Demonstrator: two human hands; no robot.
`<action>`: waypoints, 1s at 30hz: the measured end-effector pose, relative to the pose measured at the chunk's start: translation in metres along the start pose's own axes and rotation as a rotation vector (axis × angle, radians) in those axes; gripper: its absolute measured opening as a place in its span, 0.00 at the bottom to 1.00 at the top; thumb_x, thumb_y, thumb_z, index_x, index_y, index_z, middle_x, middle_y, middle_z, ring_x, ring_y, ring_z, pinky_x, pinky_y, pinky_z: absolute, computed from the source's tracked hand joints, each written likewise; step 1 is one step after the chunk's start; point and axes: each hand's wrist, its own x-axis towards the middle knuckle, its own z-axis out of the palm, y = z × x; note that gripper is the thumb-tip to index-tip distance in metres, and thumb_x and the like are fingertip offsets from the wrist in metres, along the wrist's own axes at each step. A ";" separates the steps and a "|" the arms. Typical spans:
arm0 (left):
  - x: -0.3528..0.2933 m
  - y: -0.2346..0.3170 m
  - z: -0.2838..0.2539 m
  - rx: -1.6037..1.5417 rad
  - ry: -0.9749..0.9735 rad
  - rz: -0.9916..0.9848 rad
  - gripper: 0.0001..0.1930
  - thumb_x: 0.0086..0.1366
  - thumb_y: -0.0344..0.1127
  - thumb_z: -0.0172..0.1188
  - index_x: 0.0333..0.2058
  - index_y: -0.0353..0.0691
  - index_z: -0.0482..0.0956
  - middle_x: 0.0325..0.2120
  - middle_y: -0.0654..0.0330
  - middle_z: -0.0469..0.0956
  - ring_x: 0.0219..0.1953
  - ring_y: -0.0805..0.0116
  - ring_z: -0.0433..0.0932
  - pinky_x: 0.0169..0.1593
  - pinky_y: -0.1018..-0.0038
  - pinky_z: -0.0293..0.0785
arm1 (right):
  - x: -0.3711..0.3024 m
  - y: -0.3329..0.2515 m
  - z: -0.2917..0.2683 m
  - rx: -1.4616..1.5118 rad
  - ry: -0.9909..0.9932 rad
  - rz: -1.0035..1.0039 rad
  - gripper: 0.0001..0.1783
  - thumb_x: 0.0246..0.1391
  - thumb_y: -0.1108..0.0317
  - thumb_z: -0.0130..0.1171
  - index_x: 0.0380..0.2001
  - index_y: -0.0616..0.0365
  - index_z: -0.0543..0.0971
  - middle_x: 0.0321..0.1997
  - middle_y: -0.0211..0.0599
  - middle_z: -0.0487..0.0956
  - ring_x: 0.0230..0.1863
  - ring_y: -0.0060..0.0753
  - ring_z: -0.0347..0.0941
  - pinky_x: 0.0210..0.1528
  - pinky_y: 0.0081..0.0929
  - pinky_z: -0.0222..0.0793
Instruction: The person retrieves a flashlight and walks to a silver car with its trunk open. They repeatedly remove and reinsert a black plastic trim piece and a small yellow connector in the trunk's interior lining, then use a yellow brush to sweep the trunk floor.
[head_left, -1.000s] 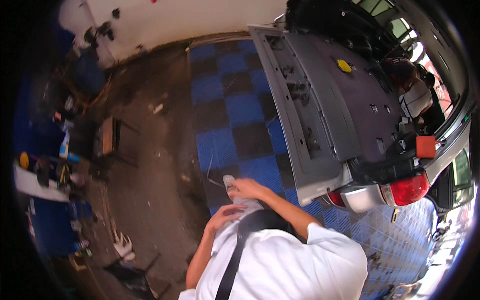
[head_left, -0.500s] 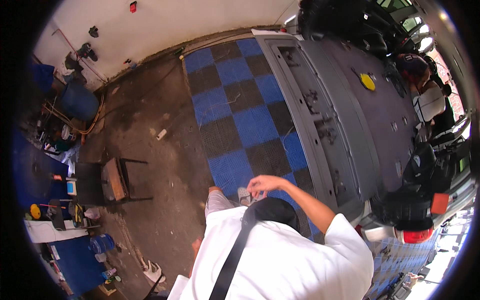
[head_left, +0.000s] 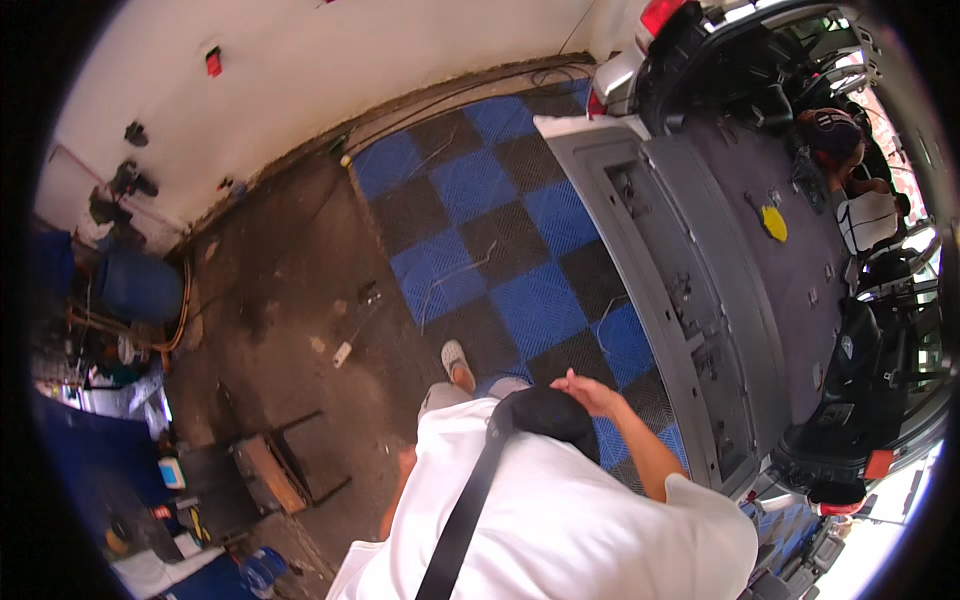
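My right hand (head_left: 590,394) is raised in front of my body, above the blue and black floor tiles (head_left: 535,305). Its fingers are loosely bent and a little apart, and I see nothing in them. Nearest to it is a black rounded thing (head_left: 550,414) at my chest, joined to a dark strap (head_left: 470,500) over my white shirt. My left hand (head_left: 406,460) hangs low beside the shirt; its fingers are mostly hidden. To the right lies the lowered grey tailgate (head_left: 670,270) of a vehicle, apart from my hand.
A yellow object (head_left: 773,223) lies on the vehicle's load floor (head_left: 740,190). Another person (head_left: 835,150) leans inside. On the left are a chair (head_left: 270,474), a blue barrel (head_left: 140,285) and a blue water jug (head_left: 263,567). A small white object (head_left: 342,354) lies on the ground.
My view has turned, so the tailgate appears farther right and the chair lower. My right hand has shifted right in the picture. One foot in a light clog now shows ahead of me.
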 end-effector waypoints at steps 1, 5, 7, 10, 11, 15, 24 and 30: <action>0.033 0.043 -0.024 0.020 0.025 0.023 0.15 0.67 0.42 0.61 0.32 0.35 0.87 0.25 0.60 0.81 0.29 0.70 0.78 0.33 0.65 0.75 | 0.003 -0.013 0.019 0.056 -0.030 0.009 0.44 0.64 0.33 0.54 0.65 0.62 0.74 0.63 0.43 0.76 0.67 0.36 0.68 0.71 0.35 0.59; 0.162 0.233 -0.115 0.141 0.165 0.222 0.16 0.67 0.43 0.62 0.37 0.34 0.87 0.29 0.59 0.84 0.31 0.70 0.81 0.37 0.68 0.77 | 0.060 -0.078 0.091 -0.229 0.005 -0.244 0.44 0.62 0.39 0.59 0.68 0.65 0.70 0.66 0.43 0.74 0.70 0.35 0.65 0.72 0.32 0.55; 0.217 0.328 -0.144 0.076 0.219 0.326 0.19 0.68 0.44 0.65 0.45 0.31 0.85 0.34 0.57 0.86 0.33 0.68 0.82 0.41 0.69 0.78 | 0.099 -0.121 0.113 -0.244 -0.055 -0.247 0.43 0.63 0.41 0.60 0.67 0.67 0.70 0.66 0.44 0.74 0.69 0.36 0.66 0.73 0.32 0.55; 0.283 0.447 -0.157 0.034 0.261 0.525 0.20 0.68 0.45 0.66 0.47 0.31 0.84 0.35 0.56 0.86 0.33 0.68 0.82 0.41 0.70 0.79 | 0.171 -0.190 0.137 -0.289 -0.148 -0.278 0.40 0.63 0.44 0.60 0.66 0.66 0.71 0.66 0.42 0.75 0.68 0.34 0.67 0.72 0.31 0.56; 0.302 0.481 -0.150 0.042 0.285 0.563 0.21 0.68 0.45 0.67 0.47 0.31 0.84 0.34 0.57 0.86 0.32 0.69 0.82 0.41 0.70 0.79 | 0.198 -0.216 0.141 -0.411 -0.206 -0.304 0.39 0.65 0.43 0.59 0.65 0.65 0.72 0.65 0.41 0.75 0.67 0.33 0.68 0.71 0.31 0.57; 0.348 0.560 -0.104 0.046 0.104 0.595 0.18 0.68 0.45 0.66 0.44 0.34 0.85 0.29 0.60 0.84 0.29 0.72 0.80 0.37 0.70 0.78 | 0.291 -0.323 0.138 -0.724 -0.332 -0.282 0.34 0.70 0.43 0.53 0.62 0.63 0.75 0.61 0.37 0.77 0.63 0.31 0.70 0.69 0.30 0.59; 0.355 0.578 -0.022 0.219 -0.226 0.326 0.12 0.64 0.42 0.71 0.41 0.42 0.87 0.22 0.64 0.82 0.22 0.71 0.78 0.24 0.70 0.72 | 0.391 -0.538 0.025 -0.817 0.513 -0.301 0.34 0.60 0.38 0.65 0.47 0.63 0.82 0.42 0.44 0.86 0.42 0.36 0.82 0.46 0.34 0.77; 0.407 0.683 -0.004 0.427 -0.285 0.205 0.12 0.63 0.41 0.70 0.41 0.40 0.87 0.23 0.63 0.82 0.22 0.70 0.78 0.25 0.69 0.73 | 0.451 -0.667 -0.054 -0.739 0.768 -0.468 0.29 0.60 0.46 0.68 0.45 0.65 0.81 0.37 0.46 0.86 0.37 0.35 0.82 0.41 0.33 0.77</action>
